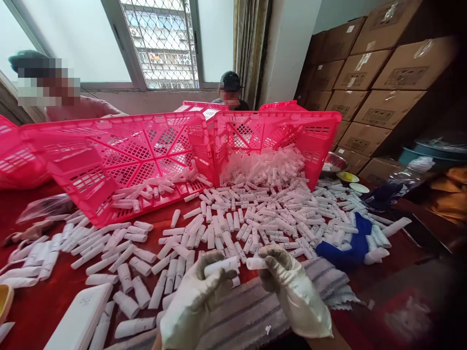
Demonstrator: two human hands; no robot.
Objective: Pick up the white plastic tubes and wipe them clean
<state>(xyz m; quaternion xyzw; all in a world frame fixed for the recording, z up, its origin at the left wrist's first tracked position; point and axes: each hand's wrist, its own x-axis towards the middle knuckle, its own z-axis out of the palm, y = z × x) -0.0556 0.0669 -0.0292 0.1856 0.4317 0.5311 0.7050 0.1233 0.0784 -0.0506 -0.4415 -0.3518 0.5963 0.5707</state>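
Observation:
Both my hands wear pale gloves and meet low in the middle of the view. My left hand [195,304] is closed round a white tube [221,265] that points to the right. My right hand [292,287] pinches a small clear cap [254,263] next to the tube's end. The two pieces are close together; I cannot tell if they touch. Under my hands lies a grey striped towel [248,311]. Several loose white tubes [255,214] cover the dark red table [47,301] in front of me.
Two pink plastic crates [120,150] [321,131] lie tipped on their sides, spilling tubes. A blue cloth [350,248] lies right, a white flat box [80,318] at lower left. Two people sit behind the crates. Cardboard boxes [383,68] are stacked at the right.

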